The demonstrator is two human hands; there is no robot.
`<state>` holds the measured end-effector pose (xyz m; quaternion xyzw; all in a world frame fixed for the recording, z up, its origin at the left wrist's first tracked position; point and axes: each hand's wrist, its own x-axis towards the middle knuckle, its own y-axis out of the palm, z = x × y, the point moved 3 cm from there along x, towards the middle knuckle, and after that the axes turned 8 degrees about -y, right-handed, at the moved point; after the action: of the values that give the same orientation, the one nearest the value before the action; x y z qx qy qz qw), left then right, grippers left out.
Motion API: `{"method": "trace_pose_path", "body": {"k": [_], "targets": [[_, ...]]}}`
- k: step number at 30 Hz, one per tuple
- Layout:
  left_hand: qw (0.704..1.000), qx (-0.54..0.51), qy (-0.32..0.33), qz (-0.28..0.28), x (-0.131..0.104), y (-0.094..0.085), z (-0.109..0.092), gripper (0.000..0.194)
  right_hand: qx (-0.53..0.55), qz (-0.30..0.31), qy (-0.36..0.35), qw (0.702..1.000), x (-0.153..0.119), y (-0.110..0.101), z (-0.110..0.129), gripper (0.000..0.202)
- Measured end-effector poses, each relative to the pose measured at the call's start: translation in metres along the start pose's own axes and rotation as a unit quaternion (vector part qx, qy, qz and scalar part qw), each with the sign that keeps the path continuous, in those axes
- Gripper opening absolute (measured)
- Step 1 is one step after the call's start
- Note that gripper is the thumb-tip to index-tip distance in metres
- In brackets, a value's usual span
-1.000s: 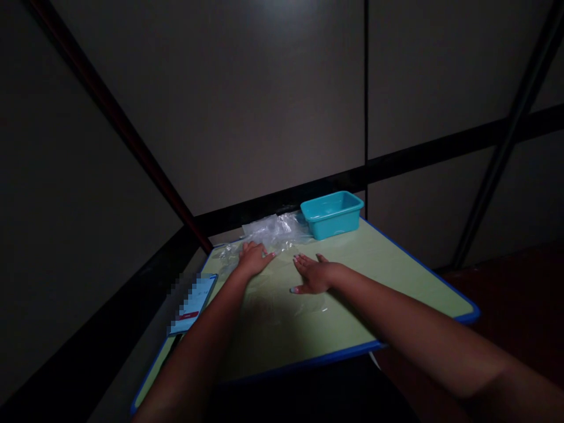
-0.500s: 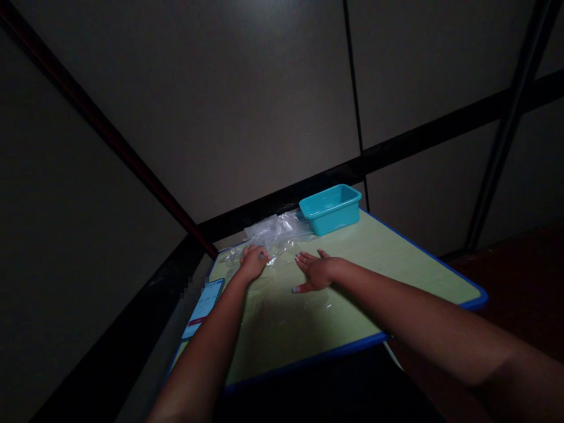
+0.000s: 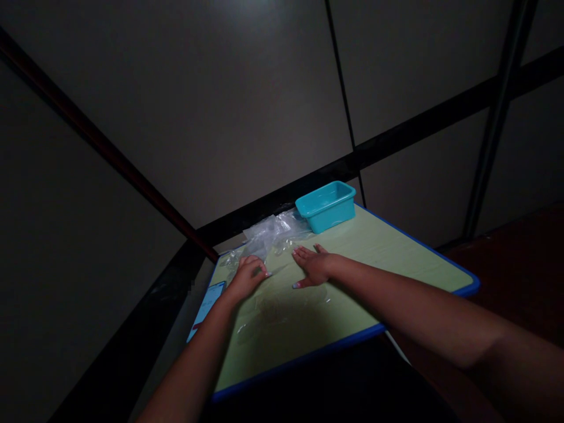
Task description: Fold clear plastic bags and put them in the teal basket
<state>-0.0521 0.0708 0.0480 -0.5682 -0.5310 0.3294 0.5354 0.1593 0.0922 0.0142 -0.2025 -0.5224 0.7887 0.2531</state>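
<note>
A thin clear plastic sheet or bag (image 3: pixel 268 314) lies flat on the pale green table (image 3: pixel 396 264), its outline hard to make out. My right hand (image 3: pixel 312 267) rests palm down on it with the fingers spread. On the left, my left hand (image 3: pixel 250 275) has thumb and fingertips brought together near the plastic; what is between them, if anything, is too small to tell. Behind both hands lies a crumpled heap of clear plastic bags (image 3: pixel 273 232).
A turquoise basin (image 3: pixel 328 208) stands at the back of the table, against the heap. A phone (image 3: pixel 207 305) with a lit screen lies at the left edge, partly behind my left forearm. Walls (image 3: pixel 247 117) rise behind.
My left hand has moved back toward me and a little left, away from the heap, its fingers now pinched. My right hand remains spread in nearly the same place. The view has shifted slightly.
</note>
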Motion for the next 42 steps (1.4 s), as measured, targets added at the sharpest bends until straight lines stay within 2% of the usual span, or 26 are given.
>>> {"method": "trace_pose_path", "body": {"k": [4, 9, 14, 18, 21, 24, 28, 33, 39, 42], "targets": [[1.0, 0.01, 0.022, 0.02, -0.007, 0.005, -0.005, 0.012, -0.022, -0.019, -0.06, 0.998, 0.001, 0.001, 0.006, 0.093], [0.998, 0.031, 0.042, 0.042, -0.012, 0.004, -0.009, 0.01, -0.032, -0.013, -0.123, 0.992, 0.002, 0.006, 0.011, 0.083], [0.997, 0.049, 0.03, 0.06, -0.013, -0.003, -0.011, 0.011, -0.018, 0.007, -0.117, 0.993, 0.002, 0.009, 0.012, 0.084], [0.997, 0.067, 0.025, 0.034, -0.016, -0.005, -0.021, 0.023, -0.008, 0.003, -0.109, 0.994, 0.001, 0.009, 0.013, 0.085], [0.996, 0.083, 0.003, 0.033, -0.022, 0.006, -0.033, 0.041, -0.016, 0.007, -0.106, 0.994, 0.001, 0.009, 0.014, 0.085], [0.99, 0.094, -0.032, 0.098, -0.029, 0.025, -0.045, 0.054, -0.026, 0.013, -0.108, 0.994, 0.0, 0.007, 0.015, 0.084], [0.978, 0.096, -0.059, 0.173, -0.036, 0.046, -0.049, 0.057, -0.036, 0.012, -0.111, 0.993, -0.002, 0.005, 0.017, 0.084], [0.978, 0.102, -0.066, 0.168, -0.039, 0.055, -0.044, 0.055, -0.054, 0.023, -0.064, 0.996, -0.004, 0.002, 0.015, 0.08], [0.983, 0.101, -0.065, 0.139, -0.043, 0.054, -0.048, 0.054, -0.058, 0.037, 0.029, 0.997, -0.005, -0.006, 0.005, 0.081], [0.985, 0.104, -0.066, 0.122, -0.043, 0.053, -0.048, 0.053, -0.076, 0.037, 0.051, 0.995, -0.006, -0.007, 0.003, 0.082]]}}
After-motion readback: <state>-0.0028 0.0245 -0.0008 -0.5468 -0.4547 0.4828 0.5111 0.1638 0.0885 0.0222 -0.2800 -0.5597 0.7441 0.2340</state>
